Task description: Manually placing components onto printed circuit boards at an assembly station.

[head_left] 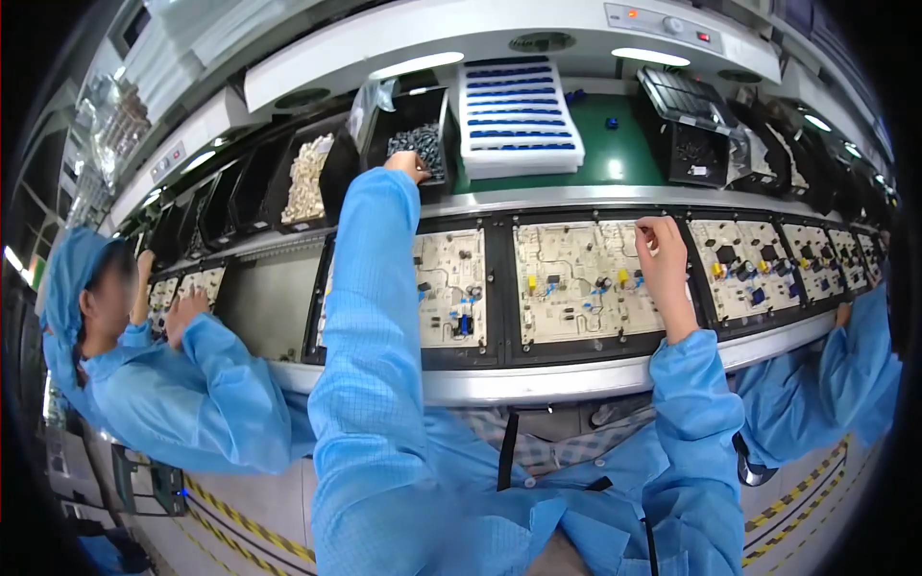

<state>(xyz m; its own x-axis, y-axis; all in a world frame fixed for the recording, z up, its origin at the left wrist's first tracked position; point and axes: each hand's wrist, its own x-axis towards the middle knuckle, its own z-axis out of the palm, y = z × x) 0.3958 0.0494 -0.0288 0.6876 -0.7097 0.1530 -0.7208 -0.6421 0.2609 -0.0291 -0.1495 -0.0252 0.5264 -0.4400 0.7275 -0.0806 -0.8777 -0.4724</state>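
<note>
- While left hand (pixel 410 166) dips into black bin (pixel 411 109) of dark parts (pixel 413 140), its hold can't be told.
- Right hand (pixel 663 257) over circuit board (pixel 574 274): fingers (pixel 660 228) curled, hold unclear.

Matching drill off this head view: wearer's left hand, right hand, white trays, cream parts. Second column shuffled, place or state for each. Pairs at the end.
Column 1
1. Left hand
2. Right hand
3. White trays
4. Cream parts

Column 2
A. Stacked, with rows of blue parts
B. Over a pale circuit board
C. Heaped in a black container
D. At the bin of dark parts

Pairs: 1-D, 2-B, 3-A, 4-C
</note>
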